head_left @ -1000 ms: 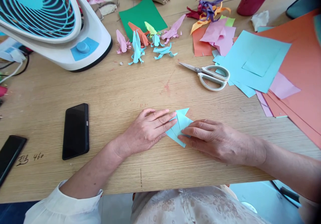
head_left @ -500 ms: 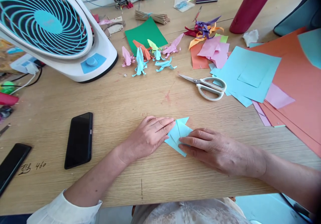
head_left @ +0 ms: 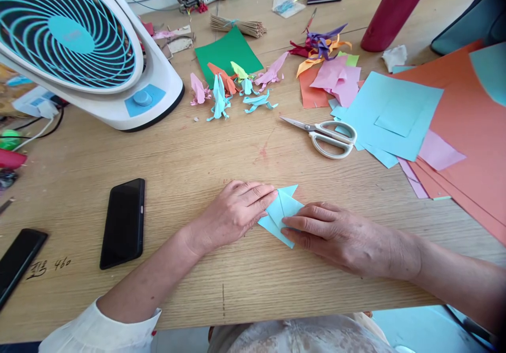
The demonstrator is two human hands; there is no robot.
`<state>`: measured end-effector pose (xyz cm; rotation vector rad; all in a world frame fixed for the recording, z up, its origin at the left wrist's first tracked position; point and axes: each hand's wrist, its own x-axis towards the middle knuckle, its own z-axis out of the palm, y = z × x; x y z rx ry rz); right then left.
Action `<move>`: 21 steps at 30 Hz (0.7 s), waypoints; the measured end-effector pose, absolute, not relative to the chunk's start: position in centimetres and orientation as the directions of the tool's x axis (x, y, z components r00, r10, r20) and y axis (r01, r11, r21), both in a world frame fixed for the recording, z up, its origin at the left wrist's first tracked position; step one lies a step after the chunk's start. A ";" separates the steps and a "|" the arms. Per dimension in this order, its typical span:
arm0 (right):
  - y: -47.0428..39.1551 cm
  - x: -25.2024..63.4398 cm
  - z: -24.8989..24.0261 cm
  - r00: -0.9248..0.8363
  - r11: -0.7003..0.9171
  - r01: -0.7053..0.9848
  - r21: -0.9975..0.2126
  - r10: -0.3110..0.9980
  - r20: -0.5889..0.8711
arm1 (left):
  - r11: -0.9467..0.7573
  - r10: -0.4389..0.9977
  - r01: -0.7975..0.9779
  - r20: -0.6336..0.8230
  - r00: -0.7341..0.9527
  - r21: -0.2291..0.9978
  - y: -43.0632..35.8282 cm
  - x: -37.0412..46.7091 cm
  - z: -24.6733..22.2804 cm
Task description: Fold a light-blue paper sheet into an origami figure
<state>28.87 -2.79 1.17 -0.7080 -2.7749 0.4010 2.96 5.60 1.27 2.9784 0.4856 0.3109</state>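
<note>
We have both hands on a folded light-blue paper that lies on the desk, near its front edge and in front of our body. Our left hand is laid over the paper's left part with its fingers outstretched and side by side, pressing from above rather than clenched. Our right hand touches the opposite side, its fingers slightly bent over the lower right of the paper; we cannot tell whether it pinches the sheet or only presses it down. Between the hands we see crease lines, a pointed flap at the top and another corner aimed toward us. Beyond the paper and a little to the right, the scissors lie with their tips pointing left, their handles beside the stack of light-blue sheets. Those sheets partly cover larger orange paper on our right. Farther back stand small folded figures in pink, orange, green and light blue, just in front of or partly over a green sheet, with a bundle of thin sticks behind it. A red bottle stands at the back right. On our left we have a white and blue fan, a dark phone lying flat, and another dark device near the corner.
</note>
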 end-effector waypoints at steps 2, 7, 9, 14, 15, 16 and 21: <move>-2.8 28.9 1.2 -0.851 0.843 0.430 -0.323 0.498 0.168 | -0.946 0.319 0.300 0.181 0.930 0.125 5.5 3.1 1.4; -2.8 28.8 1.2 -0.854 0.849 0.425 -0.313 0.491 0.172 | -0.940 0.340 0.326 0.168 0.925 0.101 5.4 3.5 1.7; -2.8 28.8 1.2 -0.855 0.851 0.427 -0.305 0.490 0.168 | -0.935 0.353 0.342 0.164 0.921 0.092 5.3 3.7 1.8; -2.8 28.8 1.4 -0.857 0.859 0.439 -0.262 0.488 0.163 | -0.905 0.425 0.414 0.208 0.881 0.096 4.8 4.5 1.6; -2.9 28.8 1.4 -0.859 0.861 0.440 -0.254 0.487 0.160 | -0.896 0.444 0.430 0.223 0.868 0.113 4.6 4.7 1.5; -2.9 28.8 1.5 -0.861 0.863 0.440 -0.248 0.484 0.157 | -0.886 0.463 0.445 0.234 0.855 0.130 4.5 4.9 1.4; -2.9 28.8 1.3 -0.862 0.860 0.441 -0.258 0.486 0.146 | -0.841 0.541 0.518 0.263 0.799 0.157 3.8 5.7 1.2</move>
